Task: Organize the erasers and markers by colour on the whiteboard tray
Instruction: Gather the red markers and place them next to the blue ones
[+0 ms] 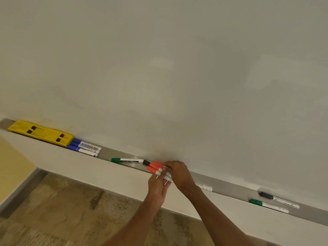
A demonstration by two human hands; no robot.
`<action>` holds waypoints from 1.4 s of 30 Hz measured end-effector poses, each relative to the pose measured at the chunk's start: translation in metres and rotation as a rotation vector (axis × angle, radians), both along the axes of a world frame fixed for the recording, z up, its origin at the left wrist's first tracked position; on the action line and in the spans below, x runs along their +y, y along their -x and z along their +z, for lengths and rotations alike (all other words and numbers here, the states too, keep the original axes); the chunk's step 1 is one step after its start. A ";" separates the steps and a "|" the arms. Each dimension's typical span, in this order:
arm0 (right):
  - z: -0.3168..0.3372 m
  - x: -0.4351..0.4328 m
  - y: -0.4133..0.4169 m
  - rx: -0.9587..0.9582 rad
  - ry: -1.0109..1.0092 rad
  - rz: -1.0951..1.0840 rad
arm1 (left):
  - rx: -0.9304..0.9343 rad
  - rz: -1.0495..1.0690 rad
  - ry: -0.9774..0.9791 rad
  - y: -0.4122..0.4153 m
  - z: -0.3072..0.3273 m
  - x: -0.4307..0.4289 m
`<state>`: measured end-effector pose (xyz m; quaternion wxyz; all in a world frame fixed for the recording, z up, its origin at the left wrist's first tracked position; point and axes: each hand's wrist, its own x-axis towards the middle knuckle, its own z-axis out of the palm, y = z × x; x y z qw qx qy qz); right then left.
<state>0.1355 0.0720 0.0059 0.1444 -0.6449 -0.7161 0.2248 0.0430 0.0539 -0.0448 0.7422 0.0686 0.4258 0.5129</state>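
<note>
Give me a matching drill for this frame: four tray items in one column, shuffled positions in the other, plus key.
Items:
1. yellow eraser
2. blue markers
3. red markers
4. black marker at far right

Positions:
A. under both hands, mid tray
B. far left end of the whiteboard tray
C. beside a green marker, near the right end
D. grouped right against the eraser's right end

Pairs: 1-B, 2-D, 3-A, 4-C. The left hand and right hand meet at the red markers.
</note>
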 end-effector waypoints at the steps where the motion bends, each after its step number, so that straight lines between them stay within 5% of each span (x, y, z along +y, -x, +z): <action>1: 0.001 -0.001 0.003 0.019 -0.007 0.014 | 0.003 0.005 0.001 0.002 0.000 0.002; 10: 0.008 0.002 0.033 0.090 -0.057 0.043 | 0.023 0.103 0.028 0.036 0.008 0.014; 23: -0.028 0.034 0.100 -0.172 -0.113 0.186 | 0.047 0.374 0.050 0.160 0.010 0.038; 42: -0.051 0.042 0.088 -0.211 -0.101 0.196 | -0.010 0.320 0.063 0.186 0.001 0.051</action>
